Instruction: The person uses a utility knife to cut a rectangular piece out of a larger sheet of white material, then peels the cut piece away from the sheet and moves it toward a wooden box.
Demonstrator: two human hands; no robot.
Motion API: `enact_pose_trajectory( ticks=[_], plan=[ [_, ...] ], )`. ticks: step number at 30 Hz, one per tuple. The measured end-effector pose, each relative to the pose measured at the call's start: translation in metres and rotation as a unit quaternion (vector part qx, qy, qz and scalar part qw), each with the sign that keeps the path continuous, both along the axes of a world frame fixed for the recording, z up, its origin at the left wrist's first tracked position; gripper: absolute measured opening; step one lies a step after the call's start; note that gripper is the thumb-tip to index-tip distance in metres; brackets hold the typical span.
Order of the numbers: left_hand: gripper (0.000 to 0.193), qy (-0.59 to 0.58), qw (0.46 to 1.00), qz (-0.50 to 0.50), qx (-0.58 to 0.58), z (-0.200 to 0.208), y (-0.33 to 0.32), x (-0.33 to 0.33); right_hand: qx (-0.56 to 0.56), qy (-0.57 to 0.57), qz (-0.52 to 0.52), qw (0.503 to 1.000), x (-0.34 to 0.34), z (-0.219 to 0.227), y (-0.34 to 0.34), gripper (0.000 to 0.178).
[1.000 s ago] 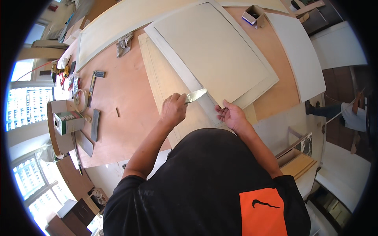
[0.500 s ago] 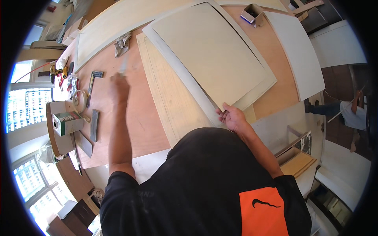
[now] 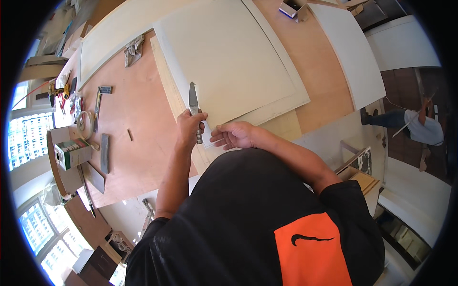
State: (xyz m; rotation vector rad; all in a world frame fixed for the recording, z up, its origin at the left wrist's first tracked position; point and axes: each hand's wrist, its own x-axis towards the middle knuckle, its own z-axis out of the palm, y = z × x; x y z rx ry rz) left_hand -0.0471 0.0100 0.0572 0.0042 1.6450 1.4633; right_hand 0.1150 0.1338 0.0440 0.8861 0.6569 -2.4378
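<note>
My left hand (image 3: 191, 127) is closed round the handle of a knife (image 3: 193, 97), its broad blade pointing up and away from me with a small hooked tip. Close beside it on the right, my right hand (image 3: 234, 135) is held with the fingers apart and loosely bent, at the near edge of a cream sheet (image 3: 229, 62). I see nothing in that hand. Beneath the cream sheet lies a larger pale board (image 3: 281, 107), and under that a light wooden panel (image 3: 169, 78) shows along the left side.
On the brown tabletop (image 3: 143, 109) at left are a small brown stick (image 3: 129, 135), a try square (image 3: 98, 102), a tape roll (image 3: 85, 125), a grey block (image 3: 105, 152) and a green-white can (image 3: 71, 153). A crumpled cloth (image 3: 134, 50) lies farther off. Another person (image 3: 420, 126) stands far right.
My left hand has come from the tabletop toward me and right, now with the knife upright. My right hand has let go of the cream sheet's near corner and moved left.
</note>
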Motion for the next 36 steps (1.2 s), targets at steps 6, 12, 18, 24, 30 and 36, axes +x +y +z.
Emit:
enact_pose_trajectory(
  ticks=[6,12,18,24,30,36],
  plan=[
    [0.013,0.034,0.998,-0.022,-0.046,0.004,-0.005,-0.011,0.213,-0.128,-0.052,0.967,0.086,0.010,0.028,0.042],
    [0.015,-0.129,0.991,0.013,0.045,0.010,0.010,-0.010,0.062,-0.164,-0.391,0.904,0.125,-0.021,0.070,0.045],
    [0.013,-0.148,0.989,0.005,0.023,0.018,0.030,-0.005,-0.030,0.033,-0.568,0.822,0.085,-0.021,0.080,0.039],
    [0.013,-0.191,0.981,0.023,0.001,0.017,0.025,-0.011,-0.113,0.152,-0.550,0.813,0.082,-0.013,0.081,0.036],
    [0.010,-0.165,0.983,-0.026,0.076,0.017,0.022,-0.007,0.135,-0.035,-0.558,0.818,0.063,-0.018,0.080,0.028],
    [0.014,-0.041,0.995,-0.069,0.063,0.006,0.016,0.007,0.395,-0.247,-0.465,0.753,0.062,-0.053,0.084,0.011]
  ],
)
